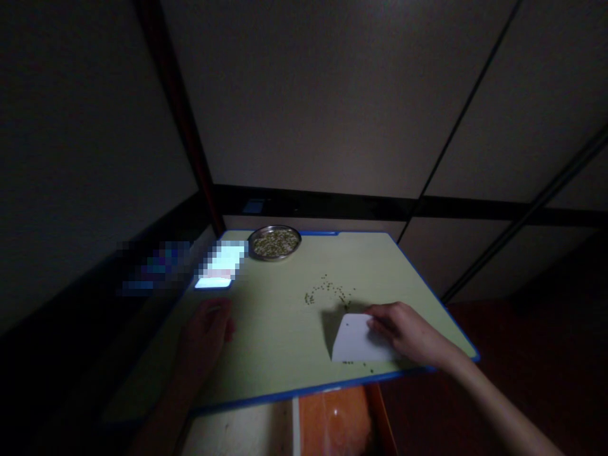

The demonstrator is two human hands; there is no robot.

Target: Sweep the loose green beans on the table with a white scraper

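Observation:
My right hand (399, 329) grips a flat white scraper (358, 345) by its right part, thumb on the near face. The scraper is tilted over the right front of a pale green board (266, 335) with a blue edge. Small green beans (327, 288) lie scattered beyond the scraper, and a few more lie along its near edge. My left hand (206, 329) is in shadow over the board's left side, fingers loosely bent, with nothing visible in them. A round metal dish (274, 258) holding many similar beans stands at the back left.
A phone (213, 283) with a bright, blurred screen lies at the board's left edge. Beyond the board rises a panelled wall (308, 114). Below the front edge are an orange item (335, 421) and a pale surface (240, 434).

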